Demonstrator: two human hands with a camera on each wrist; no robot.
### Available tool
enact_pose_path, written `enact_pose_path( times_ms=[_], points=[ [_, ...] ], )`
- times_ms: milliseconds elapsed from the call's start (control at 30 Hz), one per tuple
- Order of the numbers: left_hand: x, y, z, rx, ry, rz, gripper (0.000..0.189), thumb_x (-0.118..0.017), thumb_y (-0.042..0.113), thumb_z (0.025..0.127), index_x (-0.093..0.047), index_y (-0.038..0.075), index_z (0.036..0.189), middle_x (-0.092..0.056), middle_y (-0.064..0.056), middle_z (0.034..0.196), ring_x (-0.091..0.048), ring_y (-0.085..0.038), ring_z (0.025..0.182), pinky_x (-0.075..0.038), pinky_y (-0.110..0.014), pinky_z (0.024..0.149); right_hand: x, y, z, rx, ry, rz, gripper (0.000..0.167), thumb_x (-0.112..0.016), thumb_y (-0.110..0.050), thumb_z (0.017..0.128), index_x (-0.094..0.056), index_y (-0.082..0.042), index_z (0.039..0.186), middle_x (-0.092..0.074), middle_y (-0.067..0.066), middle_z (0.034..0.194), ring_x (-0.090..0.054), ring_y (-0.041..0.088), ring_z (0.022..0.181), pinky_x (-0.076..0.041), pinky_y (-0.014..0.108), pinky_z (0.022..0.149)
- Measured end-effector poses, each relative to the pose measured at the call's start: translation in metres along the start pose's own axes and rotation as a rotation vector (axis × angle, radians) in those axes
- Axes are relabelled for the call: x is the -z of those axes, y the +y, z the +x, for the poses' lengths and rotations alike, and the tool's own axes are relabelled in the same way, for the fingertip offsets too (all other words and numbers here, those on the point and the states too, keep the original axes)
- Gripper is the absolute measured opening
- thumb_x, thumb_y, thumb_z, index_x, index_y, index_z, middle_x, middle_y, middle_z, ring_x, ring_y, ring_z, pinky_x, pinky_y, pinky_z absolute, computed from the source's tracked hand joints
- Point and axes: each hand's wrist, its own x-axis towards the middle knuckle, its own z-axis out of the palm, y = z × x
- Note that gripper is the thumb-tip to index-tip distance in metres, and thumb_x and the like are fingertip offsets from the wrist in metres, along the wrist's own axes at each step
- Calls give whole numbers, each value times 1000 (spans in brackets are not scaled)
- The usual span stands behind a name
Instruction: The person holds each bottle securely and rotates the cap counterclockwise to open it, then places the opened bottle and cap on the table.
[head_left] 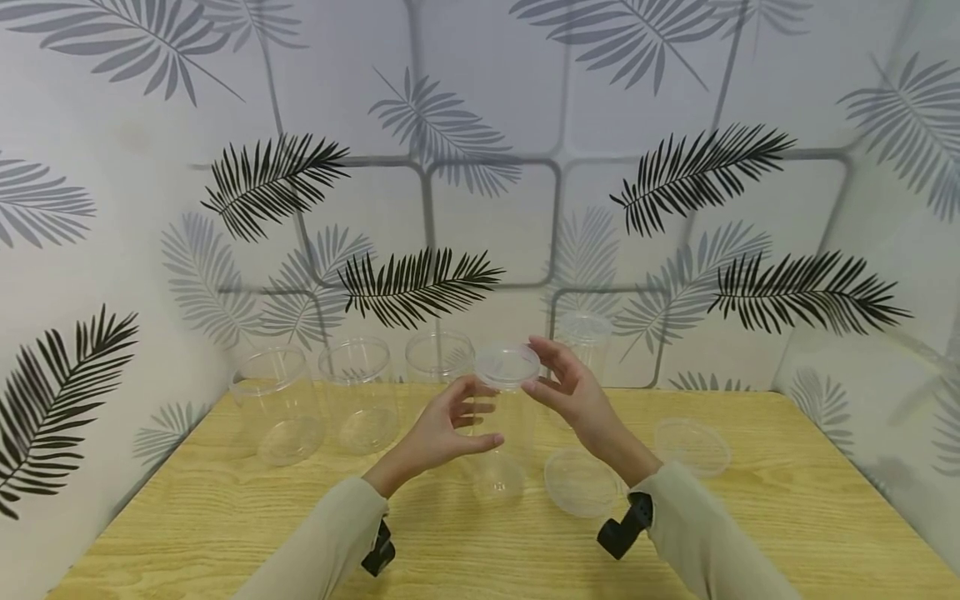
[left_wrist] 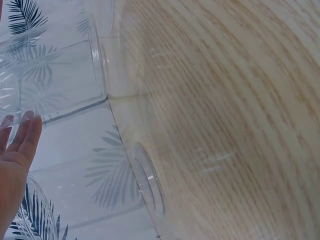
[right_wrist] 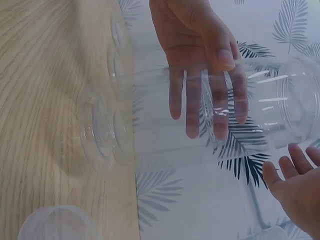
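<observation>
Jar stands upright on the desk, a lid at its mouth, between three open jars and two loose lids. Left grip holds the jar's side; right grip is released, fingers loosely bent by the lid's rim; I cannot tell whether they touch.

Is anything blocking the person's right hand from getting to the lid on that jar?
Nothing visible. The right hand is close beside the lid; the left hand holds the jar lower down. Two loose lids lie off to the side on the table.
</observation>
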Motion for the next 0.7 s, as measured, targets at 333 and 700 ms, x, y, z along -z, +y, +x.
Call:
enact_pose_path(
  times_ms=[333,700],
  points=[
    [-1,1,0,-4,12,13,58,-70,1,77,-40,4,127,-48,-19,128,-49,-38,118,-40,-54,98,-17,-5,-3,-43,101,38,61,-63,-7,85,-30,-7,137,-39,12,135,-47,29,119,-50,23,86],
    [0,1,0,1,-13,-13,62,-69,-1,77,-38,4,131,-47,-20,128,-48,-40,119,-39,-55,98,-7,-3,0,-17,21,27,62,-63,-14,86,-31,-3,139,-40,14,136,-50,10,114,-48,20,87]
  ],
)
